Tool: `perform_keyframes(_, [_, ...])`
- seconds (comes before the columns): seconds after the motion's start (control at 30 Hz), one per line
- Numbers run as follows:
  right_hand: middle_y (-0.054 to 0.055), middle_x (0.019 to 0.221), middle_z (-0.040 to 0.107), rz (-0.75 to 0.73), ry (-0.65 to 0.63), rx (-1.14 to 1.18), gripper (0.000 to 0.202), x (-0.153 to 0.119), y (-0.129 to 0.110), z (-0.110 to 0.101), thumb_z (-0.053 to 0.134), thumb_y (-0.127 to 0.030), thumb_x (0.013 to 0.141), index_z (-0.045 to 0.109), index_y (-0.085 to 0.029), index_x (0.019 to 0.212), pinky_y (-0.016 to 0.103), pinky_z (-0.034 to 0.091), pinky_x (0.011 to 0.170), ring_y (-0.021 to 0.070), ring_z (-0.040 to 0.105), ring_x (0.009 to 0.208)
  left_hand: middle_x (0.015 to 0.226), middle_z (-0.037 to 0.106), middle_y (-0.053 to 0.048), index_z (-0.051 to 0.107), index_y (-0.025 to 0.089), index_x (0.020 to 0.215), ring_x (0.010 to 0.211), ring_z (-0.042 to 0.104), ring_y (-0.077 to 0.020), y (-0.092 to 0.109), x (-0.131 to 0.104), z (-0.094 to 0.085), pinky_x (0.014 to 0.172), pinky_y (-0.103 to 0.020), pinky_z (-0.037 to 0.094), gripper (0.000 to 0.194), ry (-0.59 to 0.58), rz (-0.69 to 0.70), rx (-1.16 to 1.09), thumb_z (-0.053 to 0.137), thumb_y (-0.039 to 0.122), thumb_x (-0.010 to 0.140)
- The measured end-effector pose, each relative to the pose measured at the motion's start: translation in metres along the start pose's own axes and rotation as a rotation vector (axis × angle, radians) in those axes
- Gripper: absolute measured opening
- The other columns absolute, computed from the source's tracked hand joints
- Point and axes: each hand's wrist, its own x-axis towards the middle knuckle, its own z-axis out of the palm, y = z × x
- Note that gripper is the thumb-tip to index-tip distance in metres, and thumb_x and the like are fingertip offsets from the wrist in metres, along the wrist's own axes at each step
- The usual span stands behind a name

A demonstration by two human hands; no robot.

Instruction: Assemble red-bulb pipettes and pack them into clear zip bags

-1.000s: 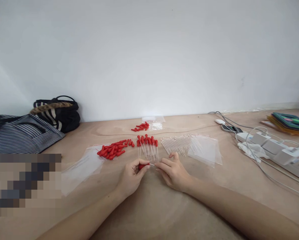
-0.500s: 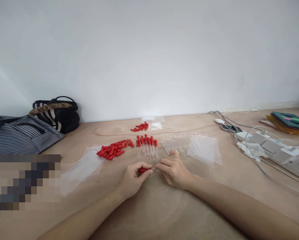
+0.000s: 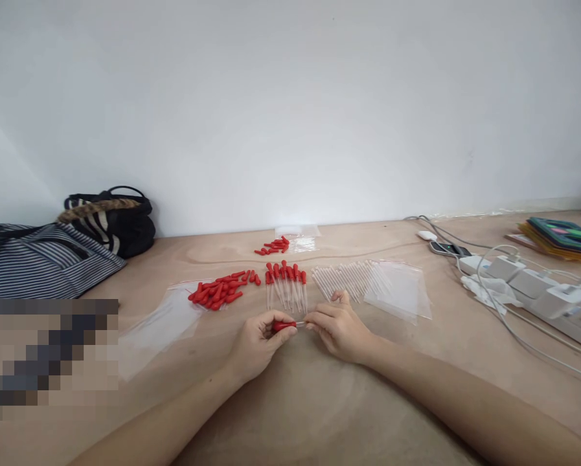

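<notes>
Head cam: left hand pinches a red rubber bulb, right hand grips a thin clear glass tube right at its mouth, low over the table. Finished droppers lie just behind, loose red bulbs to their left.

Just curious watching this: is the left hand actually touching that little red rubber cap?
Touching. In the head view the left hand pinches the red cap between thumb and fingers, with no gap visible; the right hand holds the clear tube at its end.
</notes>
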Motion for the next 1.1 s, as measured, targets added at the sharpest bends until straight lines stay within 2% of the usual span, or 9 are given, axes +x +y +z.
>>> perform_keyframes(0.3, [0.001, 0.067, 0.061, 0.003, 0.039, 0.044, 0.023, 0.002, -0.003, 0.006, 0.037, -0.020, 0.085, 0.059, -0.016, 0.081, 0.031, 0.019, 0.071, 0.0097, 0.046, 0.058, 0.067, 0.065, -0.001, 0.063, 0.015, 0.075, 0.061, 0.058, -0.0130, 0.001, -0.002, 0.003, 0.058, -0.022, 0.047, 0.011, 0.060, -0.019, -0.010, 0.063, 0.023, 0.068])
perform_keyframes(0.53, [0.003, 0.075, 0.062, 0.027, -0.061, 0.067, 0.025, 0.005, -0.001, 0.003, 0.035, -0.021, 0.088, 0.060, -0.017, 0.087, 0.031, 0.020, 0.073, 0.0111, 0.050, 0.066, 0.072, 0.066, -0.002, 0.061, 0.015, 0.078, 0.067, 0.060, -0.0152, 0.004, 0.001, 0.003, 0.063, -0.026, 0.049, 0.016, 0.055, -0.039, -0.004, 0.062, 0.027, 0.068])
perform_keyframes(0.63, [0.003, 0.076, 0.061, 0.046, -0.127, 0.009, 0.023, 0.005, 0.001, -0.003, 0.038, -0.024, 0.087, 0.061, -0.019, 0.087, 0.030, 0.022, 0.072, 0.0124, 0.050, 0.070, 0.078, 0.066, -0.003, 0.059, 0.016, 0.091, 0.072, 0.061, -0.0168, 0.007, 0.003, -0.003, 0.067, -0.029, 0.050, 0.028, 0.039, -0.027, 0.051, 0.062, 0.031, 0.068])
perform_keyframes(0.73, [0.004, 0.075, 0.061, 0.208, -0.165, -0.081, 0.022, 0.007, 0.006, -0.008, 0.040, -0.025, 0.085, 0.061, -0.019, 0.083, 0.029, 0.025, 0.070, 0.0145, 0.053, 0.074, 0.086, 0.064, -0.004, 0.054, 0.018, 0.105, 0.078, 0.059, -0.0185, 0.007, 0.008, -0.019, 0.072, -0.032, 0.048, 0.041, 0.079, 0.080, 0.334, 0.062, 0.034, 0.068])
perform_keyframes(0.83, [0.005, 0.084, 0.063, 0.527, -0.156, -0.123, 0.024, 0.012, 0.014, -0.009, 0.036, -0.024, 0.085, 0.059, -0.019, 0.090, 0.026, 0.030, 0.065, 0.0158, 0.056, 0.078, 0.085, 0.062, -0.004, 0.061, 0.019, 0.090, 0.085, 0.054, -0.0219, 0.001, 0.018, -0.045, 0.077, -0.036, 0.042, 0.024, 0.226, 0.237, 0.742, 0.056, 0.036, 0.073])
perform_keyframes(0.9, [0.006, 0.085, 0.064, 0.695, -0.176, -0.163, 0.026, 0.020, 0.018, -0.007, 0.036, -0.024, 0.084, 0.055, -0.019, 0.101, 0.026, 0.033, 0.062, 0.0177, 0.058, 0.079, 0.083, 0.061, -0.005, 0.062, 0.019, 0.086, 0.084, 0.053, -0.0231, -0.005, 0.025, -0.063, 0.079, -0.038, 0.039, 0.021, 0.325, 0.274, 0.958, 0.052, 0.033, 0.075])
perform_keyframes(1.0, [0.008, 0.084, 0.064, 0.791, -0.244, -0.228, 0.030, 0.033, 0.020, -0.003, 0.039, -0.021, 0.080, 0.049, -0.017, 0.108, 0.027, 0.036, 0.061, 0.0215, 0.059, 0.080, 0.082, 0.060, -0.006, 0.064, 0.019, 0.082, 0.081, 0.052, -0.0234, -0.012, 0.032, -0.080, 0.075, -0.036, 0.038, 0.020, 0.379, 0.254, 1.184, 0.052, 0.034, 0.074])
perform_keyframes(1.1, [0.013, 0.088, 0.063, 0.802, -0.276, -0.226, 0.033, 0.047, 0.019, 0.003, 0.041, -0.016, 0.076, 0.047, -0.013, 0.108, 0.029, 0.038, 0.062, 0.0236, 0.059, 0.082, 0.081, 0.059, -0.005, 0.065, 0.021, 0.075, 0.080, 0.051, -0.0238, -0.013, 0.032, -0.085, 0.072, -0.035, 0.037, 0.020, 0.368, 0.234, 1.317, 0.053, 0.037, 0.074])
